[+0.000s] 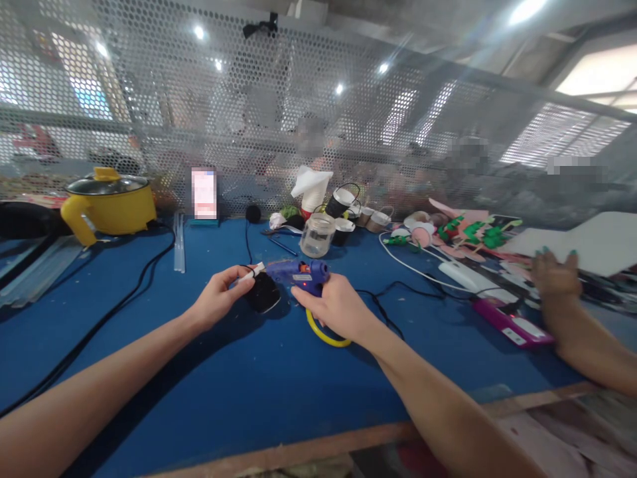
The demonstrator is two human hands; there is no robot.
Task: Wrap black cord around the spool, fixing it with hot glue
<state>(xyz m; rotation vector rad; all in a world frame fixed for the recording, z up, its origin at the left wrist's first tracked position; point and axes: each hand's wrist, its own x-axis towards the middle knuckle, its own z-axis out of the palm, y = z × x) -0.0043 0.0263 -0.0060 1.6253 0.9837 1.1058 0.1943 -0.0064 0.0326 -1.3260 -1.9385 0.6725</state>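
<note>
My left hand point(223, 295) is closed, pinching a small black bucket point(265, 292) by its white edge, with a thin dark loop at the fingers. In my right hand point(343, 305) is a blue hot glue gun point(301, 273), gripped by its handle, with a small red light lit on its side. Its nozzle points left and comes close to the top of the bucket; I cannot tell whether they touch. Below the right hand a yellow curved piece point(323, 335) rests near the blue table. Behind the gun stands a clear jar point(317, 236).
A yellow pot point(112, 206), glue sticks point(179, 244) and a phone point(204, 194) stand left. Small buckets point(344, 199) are at the back. Right are paper pieces point(462, 232), a white power strip point(475, 279), a purple box point(512, 323) and another person's hand point(557, 275).
</note>
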